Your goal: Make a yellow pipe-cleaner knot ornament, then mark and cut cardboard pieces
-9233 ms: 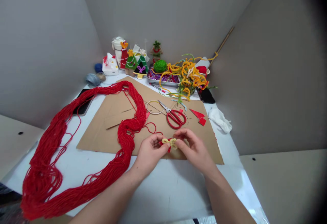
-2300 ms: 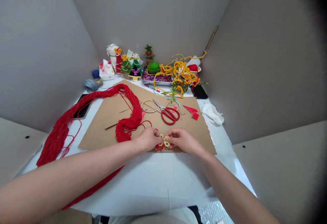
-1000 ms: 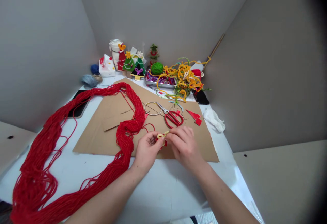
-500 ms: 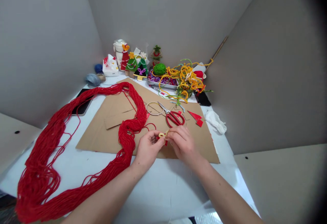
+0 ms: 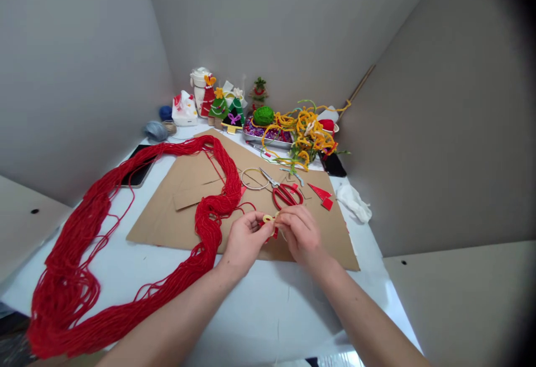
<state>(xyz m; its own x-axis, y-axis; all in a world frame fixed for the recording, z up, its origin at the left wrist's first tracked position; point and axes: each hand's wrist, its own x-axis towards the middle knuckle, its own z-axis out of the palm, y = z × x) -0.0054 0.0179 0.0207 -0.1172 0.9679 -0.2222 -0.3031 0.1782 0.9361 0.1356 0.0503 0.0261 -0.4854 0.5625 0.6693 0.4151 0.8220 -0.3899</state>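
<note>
My left hand (image 5: 243, 241) and my right hand (image 5: 300, 233) meet over the near edge of a brown cardboard sheet (image 5: 188, 216). Both pinch a small craft piece (image 5: 270, 222) made of a pale yellow looped bow on red felt. The fingers of both hands are closed round it and hide most of the red part. A thick hank of red yarn (image 5: 104, 249) runs from the cardboard past my left wrist to the table's near left. Red-handled scissors (image 5: 285, 192) lie just beyond my hands.
A metal ring (image 5: 252, 178) and red felt scraps (image 5: 323, 195) lie on the cardboard. At the back stand felt tree figures (image 5: 221, 107), a tray of beads (image 5: 268, 131), tangled orange and green cord (image 5: 307, 132), a green yarn ball (image 5: 263, 115). A white cloth (image 5: 355, 199) and black phones (image 5: 136, 168) flank the sheet.
Both hands have stayed together on the bow piece, turning it slightly; the right fingers now cover more of it. The view has shifted a little.
</note>
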